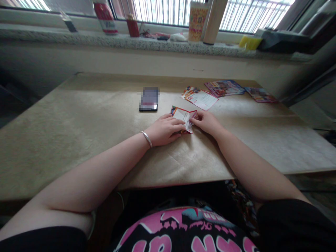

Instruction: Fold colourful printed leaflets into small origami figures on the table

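A partly folded printed card (181,114) with red edging lies on the table in front of me. Across its left side rests my left hand (166,130), palm down, fingers stretched out over the paper. My right hand (206,122) pinches the card's right part, which is bent up, between thumb and fingers. Behind the card, a white-faced card (202,100) overlaps some colourful cards (189,92). A phone (149,99) lies to the left, its screen blurred out.
Toward the back right are a spread stack of colourful cards (225,87) and a smaller pile (259,94). The sill (157,43) holds a red-and-white can (105,17), a patterned cup (197,22), a tall beige cylinder (214,22) and a yellow object (250,42).
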`<state>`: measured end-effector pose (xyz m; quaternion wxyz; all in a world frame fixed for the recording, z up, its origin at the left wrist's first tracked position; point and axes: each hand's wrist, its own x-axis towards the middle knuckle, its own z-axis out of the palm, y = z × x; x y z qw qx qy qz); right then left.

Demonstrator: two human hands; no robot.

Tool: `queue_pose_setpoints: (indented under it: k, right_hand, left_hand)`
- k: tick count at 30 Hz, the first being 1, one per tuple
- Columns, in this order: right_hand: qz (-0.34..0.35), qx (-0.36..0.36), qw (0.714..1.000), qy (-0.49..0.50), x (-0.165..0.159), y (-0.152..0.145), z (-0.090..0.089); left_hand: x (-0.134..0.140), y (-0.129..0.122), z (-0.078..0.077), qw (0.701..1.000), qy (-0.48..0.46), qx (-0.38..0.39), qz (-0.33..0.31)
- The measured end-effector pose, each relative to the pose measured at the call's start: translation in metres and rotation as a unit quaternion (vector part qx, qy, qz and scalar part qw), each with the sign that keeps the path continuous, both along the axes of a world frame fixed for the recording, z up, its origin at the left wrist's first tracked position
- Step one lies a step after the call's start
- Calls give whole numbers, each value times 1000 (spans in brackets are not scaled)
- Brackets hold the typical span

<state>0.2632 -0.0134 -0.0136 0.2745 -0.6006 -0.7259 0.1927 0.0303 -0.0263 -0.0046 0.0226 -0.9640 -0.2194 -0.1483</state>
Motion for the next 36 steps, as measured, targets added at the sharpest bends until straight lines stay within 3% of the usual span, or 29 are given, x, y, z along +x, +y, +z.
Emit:
queue_pose_setpoints:
  k: [9, 16, 20, 30, 36]
  right_hand:
    - [41, 97, 993, 47, -7, -8, 7]
    - [74, 109, 990, 53, -16, -17, 10]
    - [89, 98, 988, 84, -17, -16, 8]
    - [32, 29, 991, 129, -25, -20, 12]
    - [11, -11, 990, 137, -21, -15, 7]
  left_hand:
    - [1, -5, 4, 995, -36, 4, 89]
    - [2, -10, 3, 994, -44, 24, 102]
    - [1, -10, 0, 993, -61, 29, 98]
    - [1, -7, -1, 990, -113, 47, 71]
    - [0, -4, -1, 994, -72, 11, 80]
